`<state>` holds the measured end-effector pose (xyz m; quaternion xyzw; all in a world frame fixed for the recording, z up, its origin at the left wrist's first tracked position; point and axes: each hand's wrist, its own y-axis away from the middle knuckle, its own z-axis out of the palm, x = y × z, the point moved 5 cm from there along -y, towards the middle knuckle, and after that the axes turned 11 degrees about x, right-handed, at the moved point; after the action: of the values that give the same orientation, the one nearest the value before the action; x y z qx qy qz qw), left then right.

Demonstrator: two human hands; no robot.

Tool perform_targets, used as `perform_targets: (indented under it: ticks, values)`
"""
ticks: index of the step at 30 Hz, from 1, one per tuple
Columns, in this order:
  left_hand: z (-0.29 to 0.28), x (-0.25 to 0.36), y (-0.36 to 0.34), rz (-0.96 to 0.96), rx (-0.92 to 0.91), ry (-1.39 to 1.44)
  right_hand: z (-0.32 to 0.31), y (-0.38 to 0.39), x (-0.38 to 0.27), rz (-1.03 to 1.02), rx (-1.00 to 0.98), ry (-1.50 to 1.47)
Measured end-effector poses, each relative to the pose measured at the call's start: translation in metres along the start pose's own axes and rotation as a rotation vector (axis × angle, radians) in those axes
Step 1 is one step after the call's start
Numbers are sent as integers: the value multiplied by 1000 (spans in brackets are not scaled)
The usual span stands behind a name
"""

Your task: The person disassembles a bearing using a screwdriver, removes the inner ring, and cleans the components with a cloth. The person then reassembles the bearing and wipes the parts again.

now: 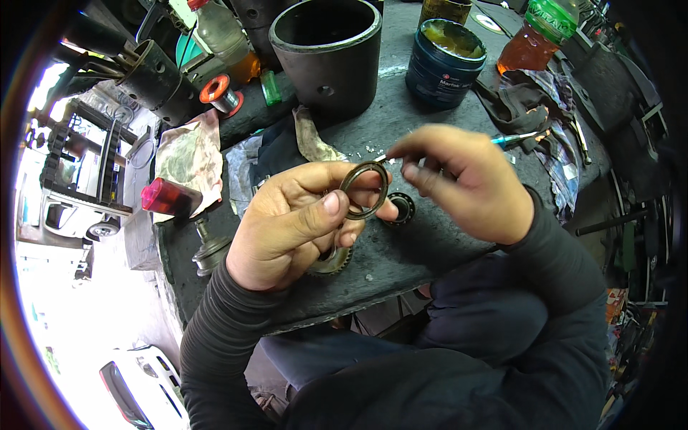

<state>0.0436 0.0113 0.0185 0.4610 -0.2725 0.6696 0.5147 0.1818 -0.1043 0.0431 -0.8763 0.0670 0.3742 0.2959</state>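
My left hand is closed on a dark, oily metal ring, held upright between thumb and fingers above the bench. Just right of it is my right hand, thumb and fingers drawn together near the ring's top edge. A thin, short sliver shows at its fingertips, too small to name. Below the hands, a round black bearing lies on the bench. Partly hidden under my left hand is a toothed gear. A grey metal part with a stem stands by my left wrist.
A large black cylindrical pot and a dark blue grease tub stand behind my hands. Rags, a wire spool and a red container are left. A blue-handled tool and a bottle of reddish liquid are right.
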Motion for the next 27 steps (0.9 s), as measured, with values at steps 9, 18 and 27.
perform_targets:
  ticks: [9,18,27]
  values:
    - [11,-3,1,-90,-28,99,1,-4,-14,437,-96,-660]
    - [7,16,8,264,268,-373,2,-1,-16,342,-54,-419]
    - [14,21,14,537,342,-858,5,0,-30,-66,27,-98]
